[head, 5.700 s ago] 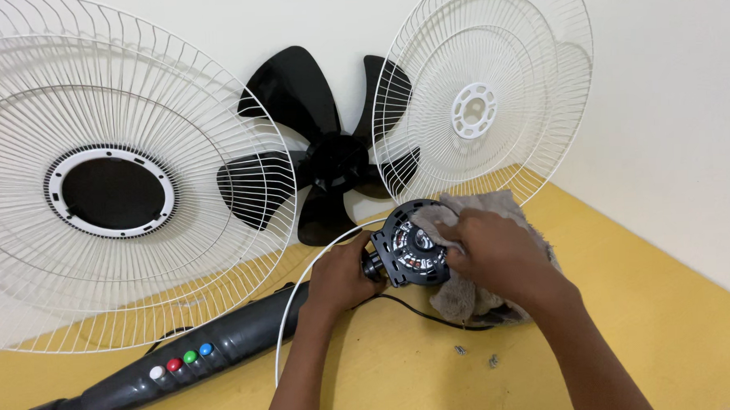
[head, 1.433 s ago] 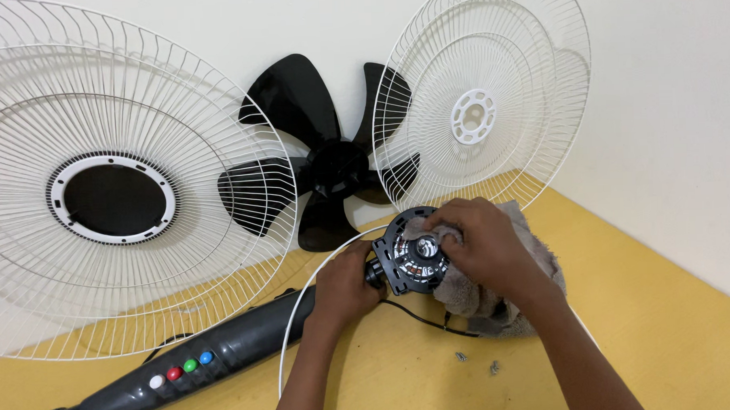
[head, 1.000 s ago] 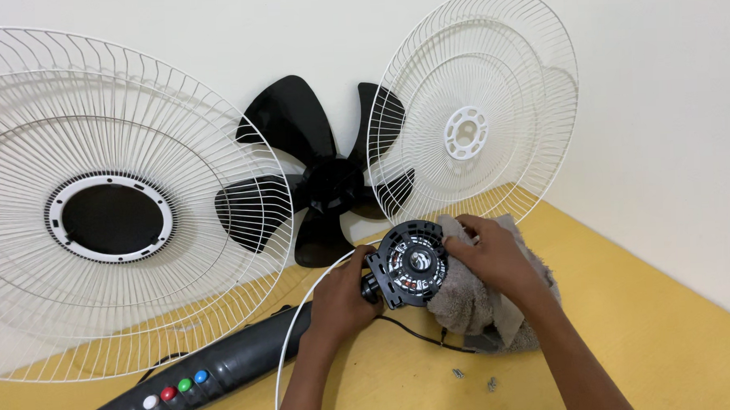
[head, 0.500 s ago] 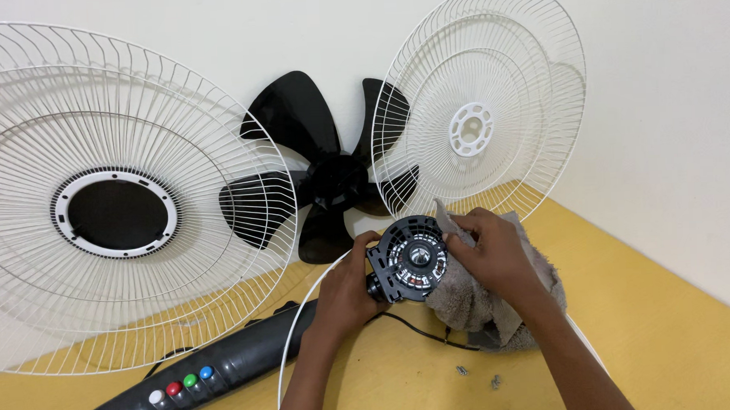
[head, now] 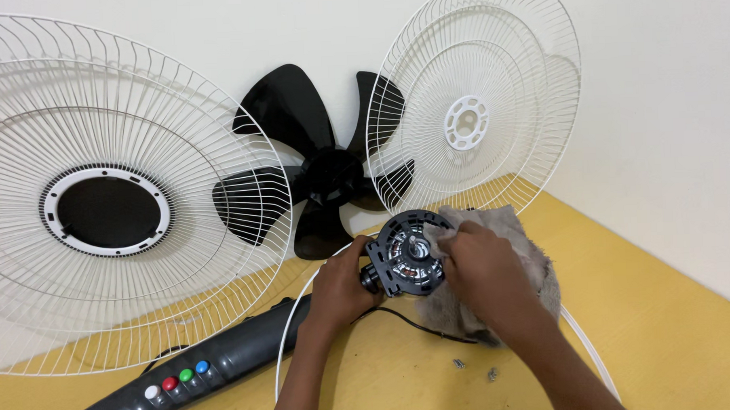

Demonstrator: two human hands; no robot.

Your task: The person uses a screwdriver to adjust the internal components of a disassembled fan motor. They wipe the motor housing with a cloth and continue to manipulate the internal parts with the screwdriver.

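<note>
Yellow floor (head: 668, 316): grilles (head: 106, 206), blade (head: 315, 174) behind hands (head: 480, 266); screws (head: 472, 369) near.

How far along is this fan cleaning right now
Done: the fan is stripped down, with two white grilles and the black blade leaning on the wall. In hand: the left hand steadies the motor while the right hand presses a grey cloth against it. Left: loose screws on the yellow floor suggest reassembly has not begun.
</note>
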